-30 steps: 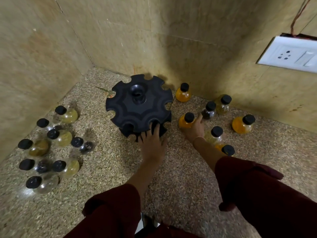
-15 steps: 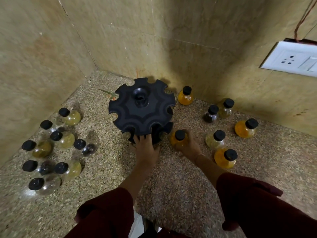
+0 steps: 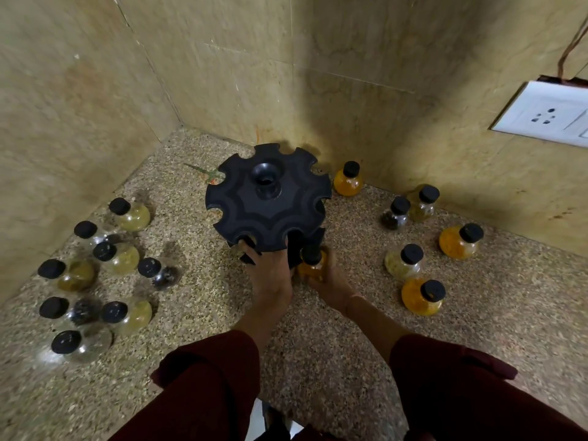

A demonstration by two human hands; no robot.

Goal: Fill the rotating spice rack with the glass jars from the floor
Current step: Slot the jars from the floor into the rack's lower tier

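A black rotating spice rack [image 3: 267,198] with notched slots stands on the speckled floor in the wall corner. My left hand [image 3: 270,275] grips the rack's near edge, fingers reaching under the top disc. My right hand [image 3: 331,281] is closed around an orange jar [image 3: 313,264] with a black cap, held against the rack's near-right lower tier. Several round glass jars with black caps stand left of the rack, such as a yellow-green one [image 3: 130,214]. Several more stand on the right, including an orange one [image 3: 423,296].
Beige tiled walls meet just behind the rack. A white wall socket [image 3: 547,116] sits on the right wall. My dark red sleeves and knees fill the bottom of the view. Bare speckled floor [image 3: 318,345] lies between my arms.
My right hand picked up an orange jar from the right group and carried it left to the rack's near side. My left hand stayed on the rack's edge.
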